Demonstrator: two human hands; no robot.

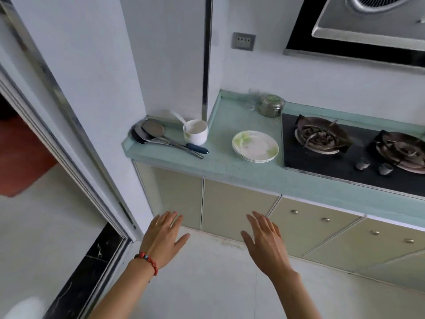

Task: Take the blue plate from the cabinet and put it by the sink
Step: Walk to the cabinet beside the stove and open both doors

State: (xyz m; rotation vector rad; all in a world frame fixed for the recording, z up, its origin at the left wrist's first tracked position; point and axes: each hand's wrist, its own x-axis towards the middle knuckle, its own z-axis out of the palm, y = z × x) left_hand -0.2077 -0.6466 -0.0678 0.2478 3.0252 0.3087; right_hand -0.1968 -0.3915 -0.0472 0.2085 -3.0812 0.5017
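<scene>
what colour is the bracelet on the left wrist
Red beads with a blue one, bracelet, seen in the head view.

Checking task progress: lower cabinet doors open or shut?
Shut. Every cabinet door lies flush under the counter; both hands hover empty.

My arms are bare, with no sleeves reaching the forearms. Around my left wrist, just behind my left hand (164, 236), I wear a bracelet (148, 261) of red beads with one small blue-green bead among them. My right hand (264, 240) wears nothing.
</scene>
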